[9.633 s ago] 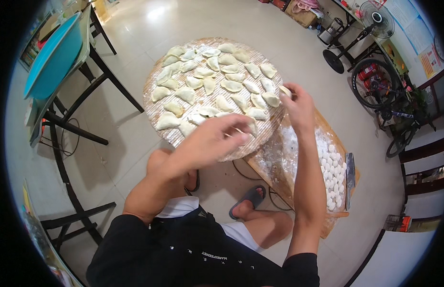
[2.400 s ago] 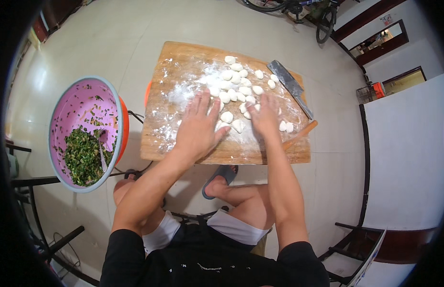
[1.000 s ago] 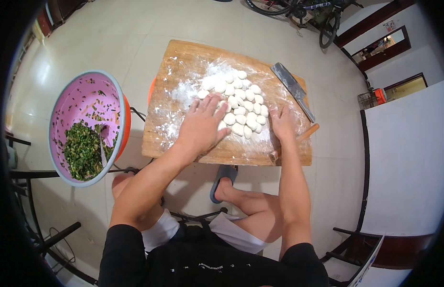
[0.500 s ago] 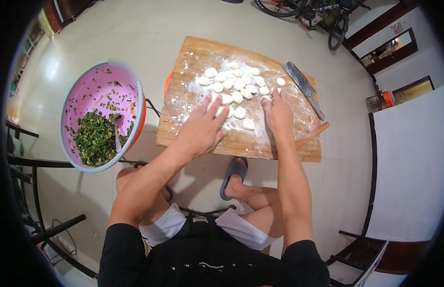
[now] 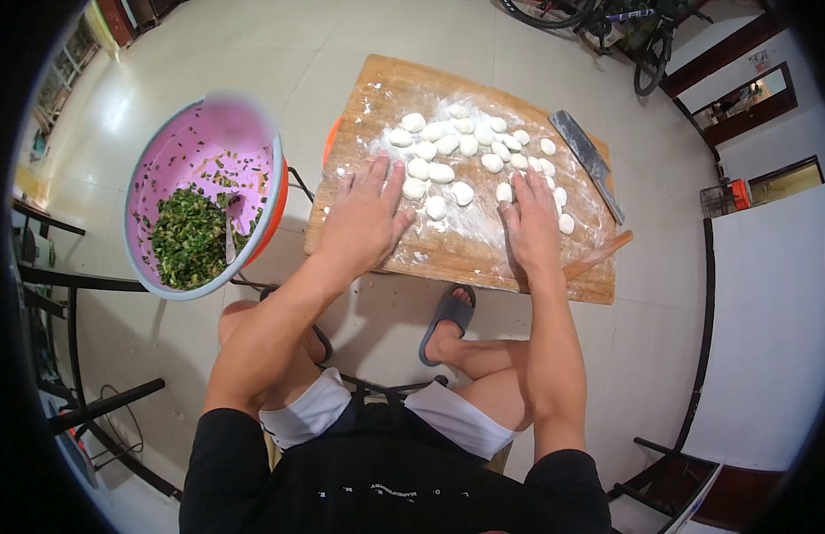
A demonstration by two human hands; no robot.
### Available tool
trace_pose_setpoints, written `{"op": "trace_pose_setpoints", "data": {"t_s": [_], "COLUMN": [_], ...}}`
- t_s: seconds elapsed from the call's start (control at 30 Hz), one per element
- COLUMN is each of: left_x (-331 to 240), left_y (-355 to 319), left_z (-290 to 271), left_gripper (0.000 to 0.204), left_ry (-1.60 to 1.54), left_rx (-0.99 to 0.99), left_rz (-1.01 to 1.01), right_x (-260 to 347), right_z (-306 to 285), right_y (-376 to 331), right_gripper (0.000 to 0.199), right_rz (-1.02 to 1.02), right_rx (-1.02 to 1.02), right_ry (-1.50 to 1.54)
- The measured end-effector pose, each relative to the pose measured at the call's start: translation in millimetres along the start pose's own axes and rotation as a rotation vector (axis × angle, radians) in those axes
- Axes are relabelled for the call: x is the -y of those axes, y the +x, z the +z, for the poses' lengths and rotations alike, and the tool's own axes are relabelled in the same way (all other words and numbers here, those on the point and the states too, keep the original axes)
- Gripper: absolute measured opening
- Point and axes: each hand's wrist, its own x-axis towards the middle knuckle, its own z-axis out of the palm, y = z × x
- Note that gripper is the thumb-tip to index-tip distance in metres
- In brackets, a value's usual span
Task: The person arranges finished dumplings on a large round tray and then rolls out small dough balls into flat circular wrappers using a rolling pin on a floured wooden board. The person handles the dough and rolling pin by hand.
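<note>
Dough pieces (image 5: 470, 151), small white floured lumps, lie scattered over the far half of the wooden board (image 5: 377, 84). They reach from just beyond the person's left fingertips across to the knife side. A second ago they sat in a tighter heap between the two hands. Now they are spread looser, with gaps showing floured wood between many of them, so the pressing and rolling has parted them rather than gathered them.

The board rests low in front of the seated person, dusted white in the middle and bare at its near edge. To its left stands a pink bowl (image 5: 190, 151) with chopped green filling (image 5: 185, 245) and a spoon (image 5: 227, 231) in it, just beside the board's left edge. Its place relative to the board matches the earlier views.

The left hand (image 5: 363, 218) lies flat on the board, palm down, fingers spread and grasping nothing, its fingertips just short of the nearest lumps. The right hand (image 5: 532, 222) is also flat and empty, fingers straight. One lump is just off its forefinger and a few more are beside its outer edge. Both hands have drawn back slightly toward the near edge, so no lumps are covered by a palm.

A cleaver (image 5: 588, 160) lies along the board's right side, clear of the dough. A wooden rolling pin (image 5: 599, 254) pokes out past the right wrist at the near right corner, untouched.
</note>
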Motion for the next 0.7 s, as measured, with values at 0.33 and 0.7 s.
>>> {"op": "trace_pose_setpoints", "data": {"t_s": [0.33,0.7], "left_x": [-24,-20], "left_y": [13,17], "left_z": [1,-1], "left_gripper": [0.051,0.042], "left_ry": [-0.283,-0.207], "left_rx": [-0.054,-0.017], "left_rz": [0.185,0.073], "right_x": [-14,-3], "right_z": [-34,-37], "right_y": [-16,-16], "right_gripper": [0.037,0.029], "right_rz": [-0.001,0.040], "right_rx": [0.149,0.265], "right_ry": [0.278,0.305]}}
